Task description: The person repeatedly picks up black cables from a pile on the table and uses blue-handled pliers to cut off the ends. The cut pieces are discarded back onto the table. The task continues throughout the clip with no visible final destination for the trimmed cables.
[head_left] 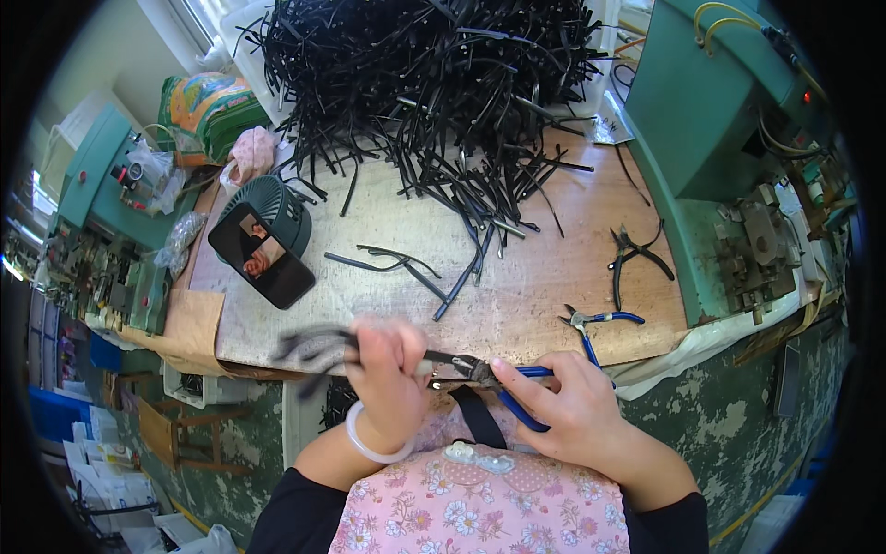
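My left hand, a pale bangle at its wrist, is closed around a bundle of thin black strips shaped like spectacle temples. The bundle's loose ends are smeared by motion. My right hand grips blue-handled pliers, held low at the table's front edge. Their jaws point left at the end of a strip beside my left fingers; I cannot tell whether they touch it. Beyond the hands, a few loose black strips lie on the wooden table.
A large heap of black strips spills from a white bin at the back. Right of it are blue pliers, black pliers and a green machine. A phone leans on a green fan at left. Another green machine stands beyond.
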The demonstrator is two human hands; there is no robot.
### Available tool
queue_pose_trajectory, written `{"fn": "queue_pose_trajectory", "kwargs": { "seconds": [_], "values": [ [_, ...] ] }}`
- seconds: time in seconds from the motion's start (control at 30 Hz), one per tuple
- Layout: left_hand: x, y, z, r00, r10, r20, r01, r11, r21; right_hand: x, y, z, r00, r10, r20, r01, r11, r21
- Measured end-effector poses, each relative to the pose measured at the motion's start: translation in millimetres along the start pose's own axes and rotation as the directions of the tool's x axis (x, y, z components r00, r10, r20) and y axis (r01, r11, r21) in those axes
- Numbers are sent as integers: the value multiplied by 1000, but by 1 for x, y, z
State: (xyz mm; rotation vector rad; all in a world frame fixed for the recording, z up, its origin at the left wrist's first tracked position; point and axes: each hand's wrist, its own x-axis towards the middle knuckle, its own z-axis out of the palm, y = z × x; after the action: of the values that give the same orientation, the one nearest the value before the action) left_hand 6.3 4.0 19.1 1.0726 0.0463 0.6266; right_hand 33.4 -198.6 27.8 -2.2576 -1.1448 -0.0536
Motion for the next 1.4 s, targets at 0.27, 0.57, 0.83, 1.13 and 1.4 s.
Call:
{"fn": "queue_pose_trajectory", "kwargs": {
  "seconds": [0.27,0.57,0.83,1.13,1.4],
  "values": [
    [22,0,-6,941,-243,235,240,970,42,6,5,-12,993,-112,27,114,992,-51],
    [25,-6,-4,923,-351,156,370,922,-116,-6,6,4,966,9,-259,117,877,467],
    [56,-16,-24,960,-236,151,186,940,286,-4,17,11,999,-30,-37,33,998,60],
    [116,-97,3,898,-337,284,-331,-94,939,-5,14,13,997,-32,67,25,994,105],
    [138,-93,-36,609,-216,764,-781,6,624,-7,20,16,996,-27,88,12,985,174]
  ]
}}
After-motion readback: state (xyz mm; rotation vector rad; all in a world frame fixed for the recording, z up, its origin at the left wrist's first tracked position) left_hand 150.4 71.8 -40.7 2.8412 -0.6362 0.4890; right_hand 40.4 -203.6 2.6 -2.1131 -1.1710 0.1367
